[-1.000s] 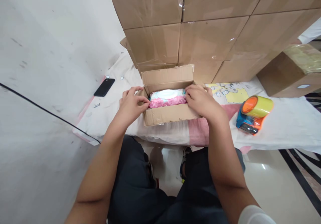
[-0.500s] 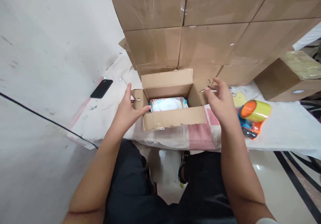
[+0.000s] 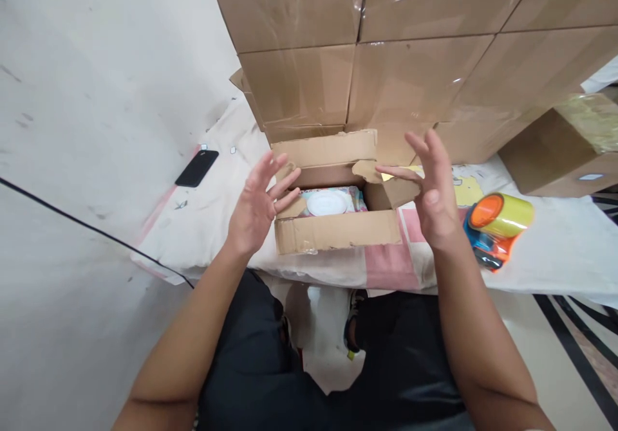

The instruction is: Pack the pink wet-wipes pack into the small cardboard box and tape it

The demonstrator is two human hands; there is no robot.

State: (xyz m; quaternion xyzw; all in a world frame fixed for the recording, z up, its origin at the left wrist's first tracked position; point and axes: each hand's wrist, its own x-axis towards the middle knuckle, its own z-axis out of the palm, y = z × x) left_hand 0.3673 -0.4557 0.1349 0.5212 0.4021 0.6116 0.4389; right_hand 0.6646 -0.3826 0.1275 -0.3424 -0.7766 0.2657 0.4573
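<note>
A small cardboard box [image 3: 338, 230] sits with its top open on the cloth-covered surface before me. Inside lies a pack of wipes [image 3: 328, 201] with a white oval lid and a colourful wrapper. At the box's left end, my left hand [image 3: 261, 199] has its fingers spread over the left short flap, which leans inward above the pack. My right hand [image 3: 432, 193] is at the right end, fingers stretched out against or close beside the right short flap [image 3: 386, 183], partly folded in. The long front and back flaps stand outward. Neither hand grasps anything.
Stacked taped cartons [image 3: 299, 90] rise directly behind the box. To the right are a tape dispenser [image 3: 502, 225] with a yellow roll and another carton [image 3: 555, 148]. A black phone [image 3: 197, 168] lies left, near the wall and a black cable [image 3: 96, 231].
Both hands have lifted from the box's ends, and their fingers have spread. The two short end flaps have swung from outward to partly inward over the pack.
</note>
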